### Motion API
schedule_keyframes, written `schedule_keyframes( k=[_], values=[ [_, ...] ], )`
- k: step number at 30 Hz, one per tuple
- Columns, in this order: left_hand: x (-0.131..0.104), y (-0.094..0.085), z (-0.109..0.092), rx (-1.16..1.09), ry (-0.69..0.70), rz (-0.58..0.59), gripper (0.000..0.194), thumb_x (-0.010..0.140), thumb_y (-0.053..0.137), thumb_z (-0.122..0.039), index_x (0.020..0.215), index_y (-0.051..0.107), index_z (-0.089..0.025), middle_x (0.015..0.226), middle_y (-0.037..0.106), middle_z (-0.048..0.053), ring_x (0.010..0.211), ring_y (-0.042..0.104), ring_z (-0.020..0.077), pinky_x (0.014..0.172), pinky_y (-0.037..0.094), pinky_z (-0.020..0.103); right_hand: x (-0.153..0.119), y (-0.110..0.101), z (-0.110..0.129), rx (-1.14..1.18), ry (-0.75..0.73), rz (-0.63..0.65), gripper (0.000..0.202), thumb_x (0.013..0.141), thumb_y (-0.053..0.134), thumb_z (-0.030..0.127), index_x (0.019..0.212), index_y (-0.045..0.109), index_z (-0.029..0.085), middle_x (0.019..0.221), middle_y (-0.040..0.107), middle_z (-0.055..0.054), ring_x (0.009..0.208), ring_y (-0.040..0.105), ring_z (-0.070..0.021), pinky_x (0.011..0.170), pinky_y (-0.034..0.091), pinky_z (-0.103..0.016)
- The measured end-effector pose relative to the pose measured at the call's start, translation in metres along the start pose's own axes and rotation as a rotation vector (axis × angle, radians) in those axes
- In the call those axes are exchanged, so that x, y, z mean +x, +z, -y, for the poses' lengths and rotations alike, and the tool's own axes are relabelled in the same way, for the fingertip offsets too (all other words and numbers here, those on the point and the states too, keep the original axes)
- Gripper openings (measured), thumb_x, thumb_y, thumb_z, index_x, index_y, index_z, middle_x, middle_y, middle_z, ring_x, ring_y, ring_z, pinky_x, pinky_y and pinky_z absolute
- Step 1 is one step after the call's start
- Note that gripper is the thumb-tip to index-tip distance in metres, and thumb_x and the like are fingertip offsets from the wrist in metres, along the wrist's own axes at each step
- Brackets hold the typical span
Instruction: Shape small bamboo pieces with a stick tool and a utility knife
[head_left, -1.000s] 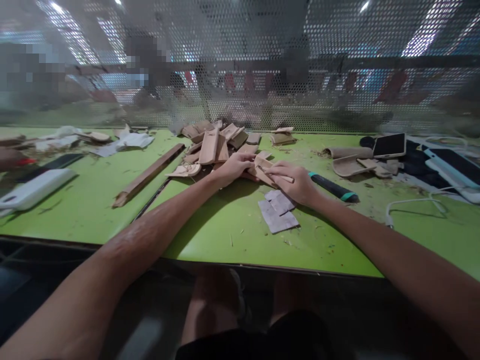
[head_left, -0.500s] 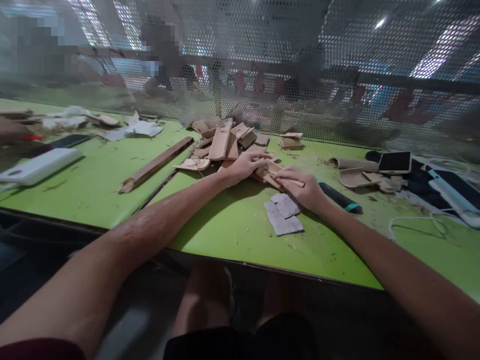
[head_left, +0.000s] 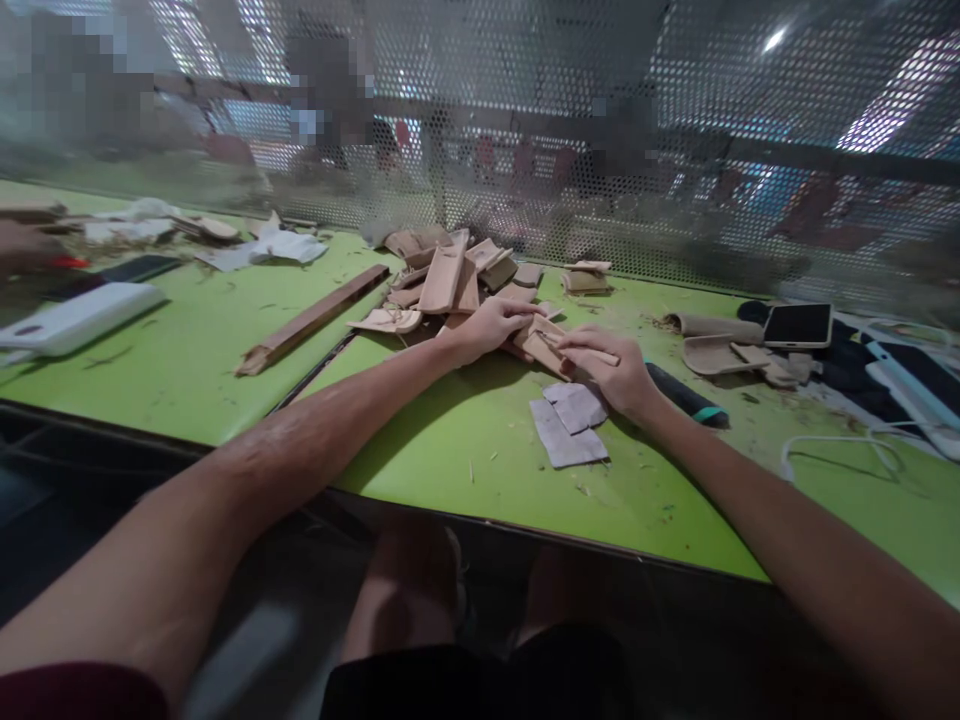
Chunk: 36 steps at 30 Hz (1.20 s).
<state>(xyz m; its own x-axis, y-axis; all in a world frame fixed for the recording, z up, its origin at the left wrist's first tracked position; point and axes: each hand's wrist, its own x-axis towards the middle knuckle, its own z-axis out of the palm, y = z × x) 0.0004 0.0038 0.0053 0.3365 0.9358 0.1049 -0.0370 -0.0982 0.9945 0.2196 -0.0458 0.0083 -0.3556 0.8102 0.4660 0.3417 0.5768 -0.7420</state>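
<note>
My left hand (head_left: pixel 495 328) is closed on a curved, pale brown piece of split bamboo (head_left: pixel 546 345), pressing it down at the front of a heap. My right hand (head_left: pixel 613 372) pinches a slim wooden stick or handle (head_left: pixel 602 356) laid across the piece's right end. The stick's far tip is too small to make out. Behind my left hand rises the heap of similar curved pieces (head_left: pixel 444 275). Grey sandpaper-like sheets (head_left: pixel 570 425) lie just below my right hand. A dark tool handle with a teal band (head_left: pixel 684 395) is partly behind my right wrist.
The green table (head_left: pixel 420 440) ends at a perforated metal screen (head_left: pixel 525 150). A long wooden strip (head_left: pixel 315 320) lies left. Phones (head_left: pixel 799 325), a white cable (head_left: pixel 840 440) and bamboo offcuts (head_left: pixel 712 350) lie right. Another person's hand (head_left: pixel 26 245) is at far left, near a white device (head_left: pixel 82 318).
My right hand and the stick have shifted slightly to the right along the bamboo piece. My left hand stays on it. The whole view has tilted a little.
</note>
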Motion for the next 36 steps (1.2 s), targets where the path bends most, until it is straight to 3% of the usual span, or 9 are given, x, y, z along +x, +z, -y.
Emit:
schedule_keyframes(
  k=[5, 10, 16, 20, 28, 33, 36],
  values=[
    [-0.0014, 0.001, -0.0003, 0.03, 0.005, -0.004, 0.028, 0.099, 0.058, -0.012, 0.121, 0.075, -0.008, 0.09, 0.073, 0.006, 0.071, 0.069, 0.0126, 0.071, 0.067, 0.033, 0.0, -0.0003, 0.0001, -0.037, 0.001, 0.069, 0.018, 0.087, 0.068, 0.035, 0.091, 0.081, 0.023, 0.104, 0.076, -0.007, 0.097, 0.07, -0.0268, 0.092, 0.055, -0.043],
    [-0.0008, 0.0005, -0.0002, 0.028, -0.01, -0.006, 0.03, 0.098, 0.058, -0.012, 0.124, 0.074, -0.007, 0.091, 0.074, 0.007, 0.073, 0.07, 0.0131, 0.075, 0.067, 0.036, 0.0009, 0.0003, -0.0003, -0.041, -0.023, -0.027, 0.015, 0.086, 0.067, 0.032, 0.087, 0.08, 0.025, 0.102, 0.076, -0.006, 0.098, 0.069, -0.0269, 0.093, 0.054, -0.043],
    [-0.0024, 0.0004, -0.0016, 0.037, -0.001, -0.005, 0.03, 0.098, 0.06, -0.013, 0.125, 0.073, -0.007, 0.069, 0.064, -0.001, 0.061, 0.067, 0.0118, 0.072, 0.067, 0.034, -0.0013, 0.0013, 0.0, 0.062, 0.076, 0.053, 0.016, 0.085, 0.072, 0.034, 0.087, 0.081, 0.022, 0.098, 0.076, -0.007, 0.084, 0.069, -0.0225, 0.078, 0.056, -0.036],
    [-0.0037, 0.002, -0.0027, 0.032, -0.014, -0.014, 0.03, 0.099, 0.057, -0.011, 0.125, 0.073, -0.008, 0.075, 0.066, 0.001, 0.063, 0.068, 0.0121, 0.07, 0.066, 0.033, -0.0018, 0.0059, -0.0029, 0.245, 0.179, -0.019, 0.017, 0.08, 0.076, 0.036, 0.086, 0.078, 0.02, 0.081, 0.073, -0.004, 0.071, 0.066, -0.0187, 0.068, 0.055, -0.033],
    [0.0011, -0.0016, 0.0005, -0.014, -0.023, 0.028, 0.027, 0.097, 0.062, -0.012, 0.12, 0.074, -0.009, 0.094, 0.075, 0.007, 0.077, 0.071, 0.0131, 0.078, 0.066, 0.033, 0.0006, 0.0043, -0.004, 0.222, 0.159, -0.065, 0.015, 0.08, 0.075, 0.036, 0.087, 0.076, 0.022, 0.08, 0.073, -0.003, 0.076, 0.068, -0.0191, 0.074, 0.056, -0.033],
    [0.0005, -0.0025, 0.0027, -0.006, -0.006, 0.011, 0.026, 0.097, 0.063, -0.013, 0.119, 0.076, -0.009, 0.072, 0.065, 0.0, 0.063, 0.065, 0.0104, 0.074, 0.067, 0.034, -0.0013, 0.0035, -0.0005, 0.237, 0.177, 0.026, 0.016, 0.081, 0.075, 0.036, 0.085, 0.077, 0.021, 0.085, 0.072, -0.005, 0.077, 0.067, -0.019, 0.069, 0.055, -0.031],
    [-0.0016, -0.0002, 0.0002, -0.004, -0.011, 0.004, 0.028, 0.098, 0.06, -0.013, 0.123, 0.074, -0.008, 0.068, 0.063, -0.001, 0.062, 0.065, 0.0103, 0.072, 0.067, 0.032, -0.0011, 0.0052, -0.0011, 0.258, 0.204, 0.001, 0.015, 0.08, 0.075, 0.035, 0.084, 0.077, 0.02, 0.082, 0.072, -0.005, 0.075, 0.066, -0.0183, 0.068, 0.054, -0.03]
  ],
)
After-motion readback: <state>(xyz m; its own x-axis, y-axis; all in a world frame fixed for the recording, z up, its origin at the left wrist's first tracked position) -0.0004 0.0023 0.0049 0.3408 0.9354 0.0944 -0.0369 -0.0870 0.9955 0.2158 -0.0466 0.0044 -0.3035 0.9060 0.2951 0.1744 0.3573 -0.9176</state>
